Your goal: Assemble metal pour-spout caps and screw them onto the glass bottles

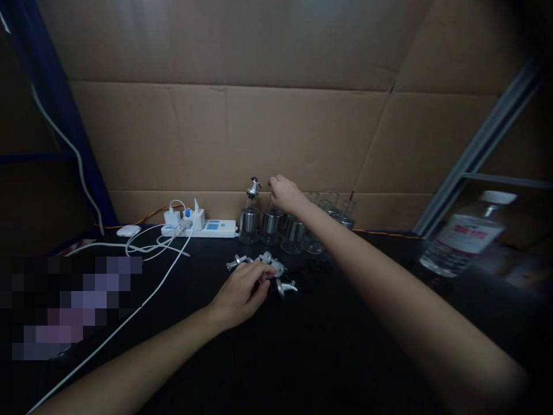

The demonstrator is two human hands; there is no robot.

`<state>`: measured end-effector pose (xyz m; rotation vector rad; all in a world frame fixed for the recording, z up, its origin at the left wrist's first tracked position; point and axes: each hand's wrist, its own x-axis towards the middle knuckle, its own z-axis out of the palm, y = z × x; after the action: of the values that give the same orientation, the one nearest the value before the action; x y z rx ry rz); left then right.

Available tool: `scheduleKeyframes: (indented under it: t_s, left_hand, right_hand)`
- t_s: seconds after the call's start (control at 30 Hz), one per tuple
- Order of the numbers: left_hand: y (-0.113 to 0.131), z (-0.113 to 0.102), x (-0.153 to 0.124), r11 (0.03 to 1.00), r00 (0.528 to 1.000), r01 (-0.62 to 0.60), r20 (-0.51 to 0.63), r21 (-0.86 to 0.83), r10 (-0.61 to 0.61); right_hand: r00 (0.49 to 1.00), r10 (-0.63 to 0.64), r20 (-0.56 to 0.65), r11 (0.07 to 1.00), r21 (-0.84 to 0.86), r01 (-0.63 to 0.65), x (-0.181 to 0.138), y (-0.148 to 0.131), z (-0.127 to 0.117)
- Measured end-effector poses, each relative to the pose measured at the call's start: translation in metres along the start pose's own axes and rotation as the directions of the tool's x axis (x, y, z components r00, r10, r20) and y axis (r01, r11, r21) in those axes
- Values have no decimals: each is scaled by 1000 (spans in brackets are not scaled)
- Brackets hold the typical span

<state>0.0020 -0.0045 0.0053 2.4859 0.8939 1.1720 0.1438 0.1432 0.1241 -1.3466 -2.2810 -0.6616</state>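
A row of glass bottles with metal sleeves stands along the back of the black table. The leftmost bottle (249, 225) carries a silver pour spout (253, 187) with a black tip. Over the mouth of the second bottle (272, 226) is my right hand (287, 194), its fingers closed together; whatever they grip is hidden. My left hand (242, 290) rests lower down at a small pile of loose silver spouts (279, 268), thumb and fingers curled inward against them. Another loose spout (287, 287) lies just right of its fingertips. What sits between those fingers cannot be made out.
A white power strip (220, 228) with chargers and looping white cables (162, 276) is left of the bottles. A large clear plastic bottle (466, 236) with a white cap stands at right. Cardboard (242, 138) walls the back; a blurred-out patch covers the left.
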Motion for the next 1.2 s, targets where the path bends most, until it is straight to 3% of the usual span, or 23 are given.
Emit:
scheduleKeyframes:
  t_s: [0.2,0.33,0.5,0.7,0.9,1.0,1.1,1.2]
  left_hand:
    - [0,1,0,1000,1000,-3,-4,-5,3]
    - [1,1,1,1000,1000,1,-4,6,-1]
    - [1,0,2,1000,999,-29,22,9,28]
    - [1,0,1,1000,1000,-4,-11,14,4]
    - [-2,2,-1,1000,979,23,-202,-11,-25]
    - [-5,2,-1,999,941,22,-336,-24,-29]
    - [-6,2,-2,995,927,-7,-373,-100,-31]
    - [-2,0,-4,977,953,-58,-303,-207,-7]
  right_hand:
    - [995,2,-96,993,114,9,-13,-3,0]
    - [967,159,-199,940,329,-87,-21,-7,10]
    - [905,396,-154,799,543,-257,-33,-15,24]
    - [876,438,-202,747,624,-229,-44,-21,28]
    - [830,382,-406,759,650,-31,-53,-26,-10]
    - [784,408,-468,699,712,62,-63,-34,-41]
    - [812,406,-419,569,812,134,-79,-49,-67]
    - [894,352,-277,344,927,151,-96,-64,-80]
